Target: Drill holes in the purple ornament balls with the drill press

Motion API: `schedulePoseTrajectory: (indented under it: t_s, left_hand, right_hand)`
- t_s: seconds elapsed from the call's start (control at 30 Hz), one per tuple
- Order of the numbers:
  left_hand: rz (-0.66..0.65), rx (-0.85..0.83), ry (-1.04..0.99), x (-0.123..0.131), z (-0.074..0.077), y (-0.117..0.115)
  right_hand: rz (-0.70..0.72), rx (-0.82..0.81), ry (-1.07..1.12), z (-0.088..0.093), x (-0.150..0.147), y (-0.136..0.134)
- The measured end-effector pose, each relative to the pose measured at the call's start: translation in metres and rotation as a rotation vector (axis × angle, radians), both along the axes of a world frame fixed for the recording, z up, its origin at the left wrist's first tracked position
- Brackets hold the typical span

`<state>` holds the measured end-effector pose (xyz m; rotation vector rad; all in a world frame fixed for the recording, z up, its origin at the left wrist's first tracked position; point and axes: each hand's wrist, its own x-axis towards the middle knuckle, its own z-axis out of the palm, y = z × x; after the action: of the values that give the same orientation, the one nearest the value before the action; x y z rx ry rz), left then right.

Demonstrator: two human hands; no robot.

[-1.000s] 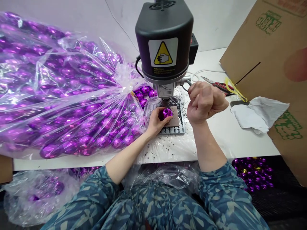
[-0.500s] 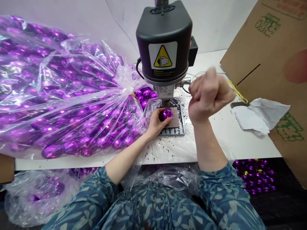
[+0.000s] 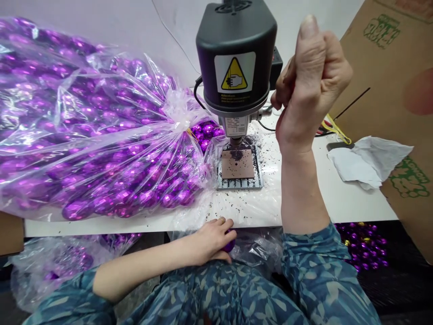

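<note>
My left hand is down at the table's front edge, over a clear plastic bag on my lap, closed on a purple faceted ball that is mostly hidden by the fingers. My right hand is raised beside the black drill press, fist closed round the press's lever, which is nearly hidden inside it. The press's base plate lies bare, with dark shavings around it.
A large clear bag of purple balls fills the left of the white table. A cardboard box stands at the right, with white crumpled paper and scissors beside it. More purple balls lie below the table at the right.
My left hand took the purple ball off the base plate and brought it down to the table's front edge. My right hand rose beside the press head, still closed.
</note>
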<state>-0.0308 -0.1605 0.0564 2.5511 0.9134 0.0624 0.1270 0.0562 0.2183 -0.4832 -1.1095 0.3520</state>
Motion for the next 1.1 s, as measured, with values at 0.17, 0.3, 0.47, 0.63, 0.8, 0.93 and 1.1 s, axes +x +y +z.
schedulePoseTrajectory:
  t_s: [0.17,0.3,0.47,0.63,0.8,0.93,1.1]
  left_hand:
    - [0.245,0.302,-0.46,-0.026,0.008,0.061]
    - [0.741,0.442,-0.356,-0.047,0.027,0.166]
    - [0.762,0.168,0.187,-0.05,0.026,0.234]
    - [0.852,0.232,-0.394,-0.062,0.022,0.225]
    - [0.827,-0.029,-1.073,-0.055,0.035,0.166]
    - [0.687,-0.378,-1.098,-0.027,0.028,0.124]
    - [0.734,-0.505,-1.225,-0.006,-0.008,0.131]
  right_hand:
    - [0.006,-0.041,-0.009,0.001,0.001,0.001]
    - [0.032,-0.052,-0.002,0.0,0.003,0.003]
    - [0.085,-0.008,0.011,-0.001,0.005,0.0]
    - [0.068,0.021,0.035,0.0,0.002,-0.001]
    - [0.016,0.008,0.039,0.001,-0.001,0.0]
    - [0.042,0.019,0.046,0.001,-0.001,-0.004]
    - [0.004,0.015,-0.015,0.0,0.001,-0.004]
